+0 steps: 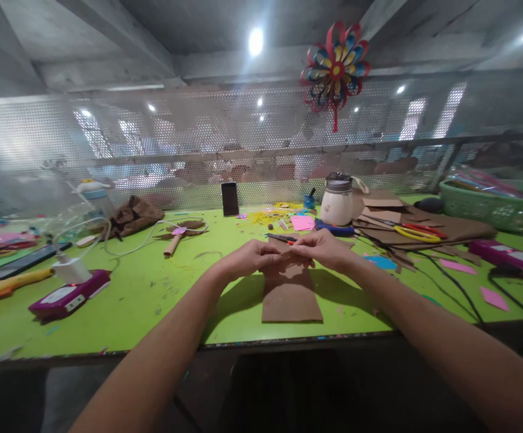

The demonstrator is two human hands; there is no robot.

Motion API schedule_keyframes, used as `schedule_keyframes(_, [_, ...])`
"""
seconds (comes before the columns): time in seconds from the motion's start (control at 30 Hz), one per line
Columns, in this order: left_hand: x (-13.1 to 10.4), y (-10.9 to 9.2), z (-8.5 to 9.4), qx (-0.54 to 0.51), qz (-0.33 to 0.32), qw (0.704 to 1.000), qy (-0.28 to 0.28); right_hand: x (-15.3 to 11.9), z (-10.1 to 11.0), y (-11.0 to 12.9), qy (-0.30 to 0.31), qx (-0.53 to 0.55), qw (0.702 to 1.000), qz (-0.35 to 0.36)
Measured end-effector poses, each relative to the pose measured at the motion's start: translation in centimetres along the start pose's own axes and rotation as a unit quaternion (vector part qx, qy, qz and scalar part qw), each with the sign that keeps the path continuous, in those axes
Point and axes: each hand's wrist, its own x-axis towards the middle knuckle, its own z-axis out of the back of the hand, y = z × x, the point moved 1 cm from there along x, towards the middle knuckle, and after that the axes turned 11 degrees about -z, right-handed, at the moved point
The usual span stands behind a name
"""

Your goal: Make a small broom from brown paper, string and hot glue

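Observation:
My left hand (261, 255) and my right hand (322, 248) meet over the middle of the table, their fingers pinched on a small piece of brown cardboard (292, 260). A tiny red-orange bit shows at my right fingertips; what it belongs to I cannot make out. Below my hands a larger brown cardboard sheet (292, 304) lies flat, its near edge close to the table's front edge. Just beyond my fingers, dark-bladed scissors (280, 237) are partly hidden. A blue-handled tool (334, 228) rests past my right hand.
Left on the green table (153, 313) are a purple power strip (70, 296) with a white cable and a brown paper flower (181, 233). A phone (229, 199) stands at the back. Rightward are a white jug (336, 201), stacked cardboard (392, 237), yellow-handled scissors (417, 233) and a green basket (491, 207).

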Motion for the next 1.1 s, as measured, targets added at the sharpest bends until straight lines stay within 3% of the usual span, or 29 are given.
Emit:
schedule_keyframes(0.27, [0.2, 0.2, -0.4, 0.108, -0.027, 0.994, -0.015, 0.2, 0.1, -0.5, 0.067, -0.049, 0.996, 0.010])
schedule_keyframes(0.6, [0.1, -1.3, -0.8, 0.225, -0.093, 0.969, -0.037, 0.0, 0.2, -0.1, 0.077, -0.075, 0.994, 0.031])
schedule_keyframes(0.9, [-0.2, -0.6, -0.6, 0.069, -0.042, 0.996, 0.026, -0.1, 1.0, -0.1, 0.111, -0.113, 0.987, 0.033])
schedule_keyframes(1.1, [-0.1, -0.6, -0.8, 0.121, -0.057, 0.991, 0.007, 0.0, 0.6, 0.2, 0.093, -0.198, 0.972, 0.091])
